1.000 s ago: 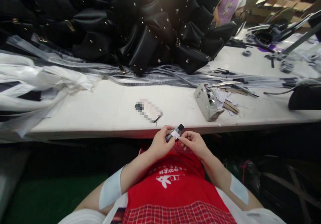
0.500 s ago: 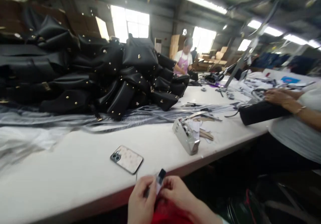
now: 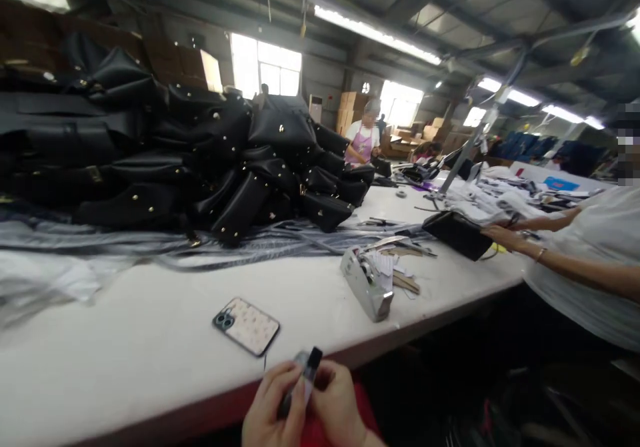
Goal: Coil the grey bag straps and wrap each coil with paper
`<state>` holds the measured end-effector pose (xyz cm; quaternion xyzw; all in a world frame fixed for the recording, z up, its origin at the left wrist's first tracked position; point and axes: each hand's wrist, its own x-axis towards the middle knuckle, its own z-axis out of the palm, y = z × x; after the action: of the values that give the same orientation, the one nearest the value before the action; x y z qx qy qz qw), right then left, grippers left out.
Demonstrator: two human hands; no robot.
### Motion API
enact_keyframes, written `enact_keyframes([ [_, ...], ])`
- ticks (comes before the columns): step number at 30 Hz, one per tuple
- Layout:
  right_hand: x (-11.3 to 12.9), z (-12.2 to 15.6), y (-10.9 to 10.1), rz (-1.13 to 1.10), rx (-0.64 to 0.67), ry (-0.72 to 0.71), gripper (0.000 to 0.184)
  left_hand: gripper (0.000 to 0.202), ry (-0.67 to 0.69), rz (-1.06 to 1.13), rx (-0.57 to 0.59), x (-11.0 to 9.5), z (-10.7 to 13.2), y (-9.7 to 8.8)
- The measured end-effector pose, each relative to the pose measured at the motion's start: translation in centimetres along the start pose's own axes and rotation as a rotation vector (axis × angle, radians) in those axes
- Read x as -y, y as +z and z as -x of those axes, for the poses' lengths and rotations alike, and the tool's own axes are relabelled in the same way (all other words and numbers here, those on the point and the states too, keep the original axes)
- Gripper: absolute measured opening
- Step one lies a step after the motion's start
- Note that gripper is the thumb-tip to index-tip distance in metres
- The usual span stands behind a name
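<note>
Close to the table's front edge, my left hand (image 3: 274, 403) is closed around a small grey-and-white piece with a black end (image 3: 314, 357). I cannot make out what kind of thing it is. My right hand (image 3: 336, 399) is closed beside it, thumb and fingers pinched against the piece's right side. Fingers cover most of its lower part. Something red (image 3: 364, 407) shows beneath my hands. A phone in a patterned case (image 3: 250, 325) lies just beyond them on the white table (image 3: 165, 327).
A tape dispenser (image 3: 367, 285) stands right of the phone, by paper scraps (image 3: 405, 280). Black bags (image 3: 245, 207) are heaped at the back left on grey strips (image 3: 260, 245). A co-worker (image 3: 575, 247) at right handles a black bag (image 3: 459, 235); another person (image 3: 363, 141) stands beyond.
The view has tilted up slightly. My hands still hold the small piece, now a little further left in view. The co-worker's black bag has moved left and turned on the table.
</note>
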<state>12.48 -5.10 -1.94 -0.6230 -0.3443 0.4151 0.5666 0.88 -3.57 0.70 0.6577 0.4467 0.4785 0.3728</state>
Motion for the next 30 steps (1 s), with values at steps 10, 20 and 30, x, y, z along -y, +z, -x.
enact_keyframes([
  [10,2.6,-0.3,-2.8,0.543,-0.090,-0.466,0.028,0.016,0.152,0.078,0.116,-3.4,1.6,-0.1],
  [20,6.4,-1.0,-4.9,0.231,0.665,-0.242,0.065,0.030,-0.667,0.820,0.197,-3.0,-2.0,-2.0],
  [30,4.7,-1.2,-3.8,0.075,0.648,-0.024,0.040,0.033,-0.938,0.955,0.201,-1.5,-2.6,-1.9],
])
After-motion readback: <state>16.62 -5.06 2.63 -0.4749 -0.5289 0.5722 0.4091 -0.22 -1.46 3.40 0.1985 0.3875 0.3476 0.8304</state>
